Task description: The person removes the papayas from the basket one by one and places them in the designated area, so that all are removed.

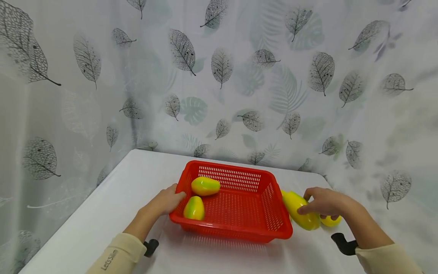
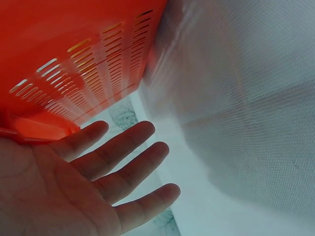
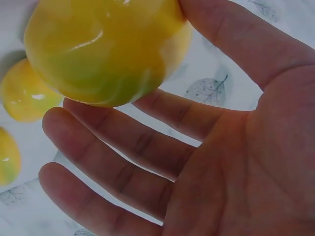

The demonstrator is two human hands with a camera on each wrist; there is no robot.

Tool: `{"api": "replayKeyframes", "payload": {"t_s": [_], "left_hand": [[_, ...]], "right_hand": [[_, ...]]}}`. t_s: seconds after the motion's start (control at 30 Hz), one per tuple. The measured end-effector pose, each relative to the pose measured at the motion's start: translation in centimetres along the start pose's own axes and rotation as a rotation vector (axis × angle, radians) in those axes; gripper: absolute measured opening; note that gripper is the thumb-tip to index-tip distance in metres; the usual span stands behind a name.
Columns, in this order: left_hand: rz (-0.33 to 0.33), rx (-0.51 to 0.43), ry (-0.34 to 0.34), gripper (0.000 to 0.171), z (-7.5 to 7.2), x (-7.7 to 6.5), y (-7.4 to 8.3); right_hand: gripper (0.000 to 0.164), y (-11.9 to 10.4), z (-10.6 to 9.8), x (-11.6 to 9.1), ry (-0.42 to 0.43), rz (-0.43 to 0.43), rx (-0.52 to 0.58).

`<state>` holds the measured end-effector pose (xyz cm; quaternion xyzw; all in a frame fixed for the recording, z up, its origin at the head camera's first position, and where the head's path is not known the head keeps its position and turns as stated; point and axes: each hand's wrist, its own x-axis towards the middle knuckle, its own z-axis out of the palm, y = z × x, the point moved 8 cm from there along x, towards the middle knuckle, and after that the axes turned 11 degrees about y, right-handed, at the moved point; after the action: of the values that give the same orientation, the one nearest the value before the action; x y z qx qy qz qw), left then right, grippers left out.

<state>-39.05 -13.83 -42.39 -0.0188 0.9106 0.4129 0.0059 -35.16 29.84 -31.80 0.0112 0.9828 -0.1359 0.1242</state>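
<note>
Hanging behind the white table (image 1: 102,213), a pale leaf-printed curtain (image 1: 222,72) fills most of the view. On the table, nearer to its far edge than to its left edge, stands a red basket (image 1: 227,231).

The left hand (image 1: 166,200) holds the basket's left rim: the thumb lies over it, while the four fingers stretch spread and nearly straight outside the wall. The right hand (image 1: 326,201) bends down from the wrist on the table's right side; its thumb and fingertips grip a yellow-green fruit (image 1: 301,211) just beside the basket's right wall. Whether this fruit touches the table, I cannot tell.

Inside the basket, one fruit (image 1: 205,186) lies near the far left corner, another (image 1: 194,208) in the near left corner. Another yellow fruit (image 1: 331,221) is partly hidden behind the right hand.
</note>
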Motion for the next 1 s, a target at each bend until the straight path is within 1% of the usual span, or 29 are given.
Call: {"api": "replayKeyframes", "payload": {"t_s": [0.37,0.7,1.0], "left_hand": [[0.000,0.010,0.006,0.051,0.0,-0.1,0.0],[-0.003,0.008,0.009,0.049,0.1,-0.2,-0.1],[0.024,0.016,0.018,0.047,0.0,-0.1,0.1]], "right_hand": [[0.062,1.5,1.4,0.0,-0.031,0.057,0.018],[0.052,2.1,3.2,0.1,-0.043,0.086,0.029],[0.052,2.4,4.3,0.2,-0.077,0.106,0.033]]}}
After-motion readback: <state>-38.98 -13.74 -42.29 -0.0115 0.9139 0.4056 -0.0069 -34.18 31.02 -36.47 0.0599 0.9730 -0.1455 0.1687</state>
